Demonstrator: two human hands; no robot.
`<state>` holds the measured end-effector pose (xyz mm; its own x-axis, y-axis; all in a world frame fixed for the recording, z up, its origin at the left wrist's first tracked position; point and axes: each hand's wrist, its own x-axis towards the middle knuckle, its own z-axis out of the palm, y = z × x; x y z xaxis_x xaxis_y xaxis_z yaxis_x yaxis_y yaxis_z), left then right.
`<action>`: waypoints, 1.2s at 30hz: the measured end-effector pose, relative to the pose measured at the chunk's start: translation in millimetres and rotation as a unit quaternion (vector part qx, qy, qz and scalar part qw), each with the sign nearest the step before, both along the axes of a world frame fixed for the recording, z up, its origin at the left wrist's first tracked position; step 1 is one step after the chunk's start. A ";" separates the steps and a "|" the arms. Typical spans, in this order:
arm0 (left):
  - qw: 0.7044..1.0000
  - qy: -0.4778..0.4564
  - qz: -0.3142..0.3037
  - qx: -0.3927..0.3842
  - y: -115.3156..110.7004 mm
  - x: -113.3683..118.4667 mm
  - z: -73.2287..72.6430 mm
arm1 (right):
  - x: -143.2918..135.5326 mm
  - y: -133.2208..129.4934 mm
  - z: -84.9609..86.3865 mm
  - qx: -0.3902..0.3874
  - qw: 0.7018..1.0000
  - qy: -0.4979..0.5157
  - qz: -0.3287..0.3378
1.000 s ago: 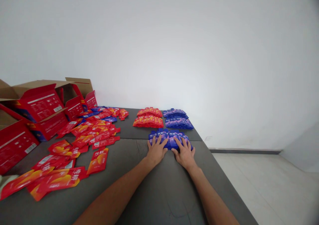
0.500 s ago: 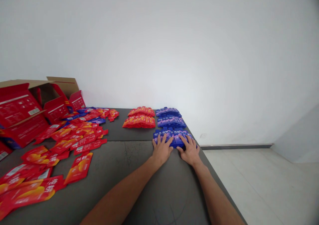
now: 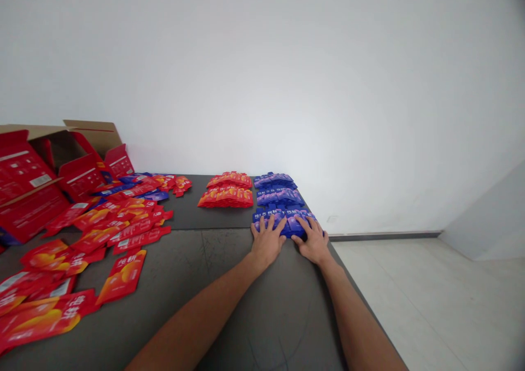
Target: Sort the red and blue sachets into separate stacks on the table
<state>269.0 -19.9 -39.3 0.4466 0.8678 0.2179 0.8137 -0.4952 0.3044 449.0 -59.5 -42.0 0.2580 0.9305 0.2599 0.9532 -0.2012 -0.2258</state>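
My left hand [image 3: 266, 246] rests on the left part of the nearest row of purple-blue pouches [image 3: 290, 224], its fingers spread over the front edge. On the right part of that row lies my right hand [image 3: 314, 245], also with fingers apart. Both thumbs point inward along the near edge, and the hands cover some of the pouches. Behind are two more overlapping rows of blue pouches [image 3: 280, 196]. Two fanned rows of red-orange pouches [image 3: 226, 197] lie to their left.
Loose red pouches [image 3: 123, 277] are scattered over the left side of the grey table [image 3: 205, 294], with a few blue ones among them. Open red cartons [image 3: 35, 196] stand at the far left. A white wall rises behind; the table's right edge drops to a pale floor [image 3: 402, 283].
My hands stay on the nearest blue row with little visible movement. The view has shifted slightly, so the cartons and loose pouches appear farther left.
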 end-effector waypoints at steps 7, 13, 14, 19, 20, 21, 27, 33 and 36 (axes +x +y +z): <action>1.000 -0.010 0.010 0.018 -3.2 -2.9 3.0 | -2.4 -2.7 3.6 0.007 1.000 0.009 -0.006; 0.999 -0.017 0.005 0.034 -2.8 -3.0 1.6 | -3.2 -2.4 5.2 0.015 1.000 0.012 -0.012; 0.999 -0.020 0.004 0.038 -2.8 -3.0 1.2 | -3.3 -2.2 5.1 0.017 1.000 0.013 -0.011; 0.999 -0.020 0.003 0.044 -4.9 -4.2 3.5 | -2.3 -1.5 2.1 0.028 0.999 0.016 -0.007; 0.999 -0.019 0.003 0.042 -5.6 -4.4 4.7 | -2.0 -1.4 1.4 0.030 0.999 0.013 -0.009; 0.999 -0.018 0.004 0.040 -6.5 -4.7 6.0 | -1.8 -1.4 0.9 0.031 0.999 0.008 -0.010; 0.999 -0.020 0.020 0.043 -13.7 -7.6 14.4 | -6.0 -4.1 5.6 0.052 0.998 -0.032 -0.022; 0.998 -0.034 0.029 0.046 -28.3 -23.9 17.7 | -26.6 -14.0 13.4 0.090 0.993 -0.074 -0.003; 0.997 -0.045 0.036 0.060 -38.4 -40.6 21.6 | -43.5 -21.5 15.0 0.094 0.992 -0.087 0.016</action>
<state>228.4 -58.4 -17.7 0.3577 0.8622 0.3586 0.8212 -0.4733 0.3188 405.5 -80.9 -27.0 0.1642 0.8682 0.4683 0.9864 -0.1390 -0.0881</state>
